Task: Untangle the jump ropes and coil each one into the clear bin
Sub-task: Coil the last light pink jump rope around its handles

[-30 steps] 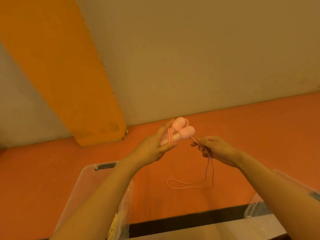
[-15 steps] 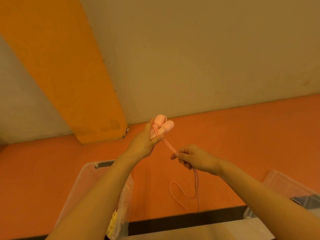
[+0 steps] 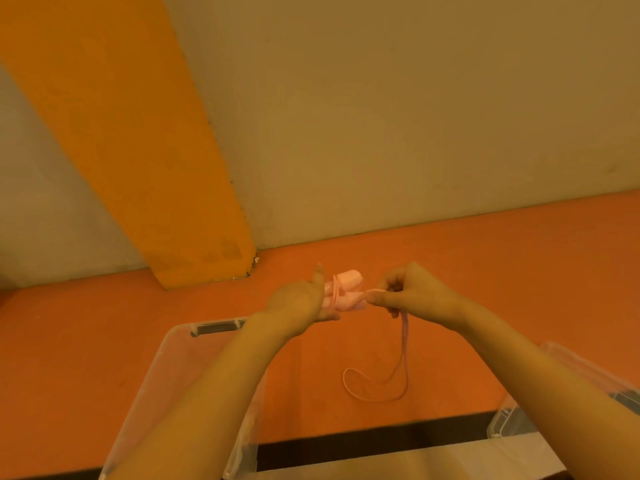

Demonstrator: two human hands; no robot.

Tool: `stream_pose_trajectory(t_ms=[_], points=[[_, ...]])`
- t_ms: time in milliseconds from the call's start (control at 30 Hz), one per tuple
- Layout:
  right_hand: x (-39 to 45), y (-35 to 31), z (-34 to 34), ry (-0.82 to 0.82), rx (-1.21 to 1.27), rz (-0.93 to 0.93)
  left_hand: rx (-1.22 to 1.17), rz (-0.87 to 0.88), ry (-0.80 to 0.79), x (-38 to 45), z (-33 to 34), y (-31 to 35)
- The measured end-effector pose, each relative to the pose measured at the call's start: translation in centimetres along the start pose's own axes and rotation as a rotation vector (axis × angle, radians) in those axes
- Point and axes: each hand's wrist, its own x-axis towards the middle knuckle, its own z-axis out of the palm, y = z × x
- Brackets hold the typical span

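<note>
The left hand (image 3: 304, 301) is gripping the two pink handles (image 3: 346, 295) of the jump rope, held up in front of the person with their long axis running left to right and their free ends pointing toward the right hand (image 3: 412, 294). That hand is sitting just beside the handle tips, pinching the pink cord (image 3: 403, 344) between thumb and curled fingers where it is leaving the handles. A few turns of cord are already lying across the handles; the rest is hanging straight down from the right hand and ending in a slack loop near the orange floor (image 3: 485, 271). The left thumb is sticking up, the forearm reaching out over the clear bin (image 3: 180, 344), which is sitting near and to the left, below the bundle. Judging by this, wrapping is partly done, and the next turn will likely call for the right hand to carry the cord around the handles' short axis
</note>
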Motion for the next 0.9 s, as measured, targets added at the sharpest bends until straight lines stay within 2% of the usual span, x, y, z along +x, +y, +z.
stream_pose_trajectory(t_ms=[133, 233, 467, 600, 767, 900], points=[[0.2, -0.1, -0.9, 0.083, 0.207, -0.017, 0.091, 0.095, -0.070, -0.2, 0.5, 0.9], [0.3, 0.1, -1.4, 0.129, 0.181, -0.021, 0.140, 0.223, -0.085, -0.8, 0.4, 2.3], [1.2, 2.2, -1.7, 0.186, 0.178, 0.047, 0.124, 0.436, 0.068, -1.9, -0.2, 4.8], [1.2, 3.3, -1.7, 0.167, 0.211, 0.072, 0.116, 0.542, 0.093, -1.9, -0.2, 4.5], [1.2, 4.4, -2.1, 0.140, 0.333, 0.134, 0.089, 0.472, 0.111, -1.5, -0.2, 3.4], [1.0, 5.3, -2.3, 0.148, 0.299, 0.221, 0.007, 0.400, 0.153, -1.5, -0.1, 2.1]])
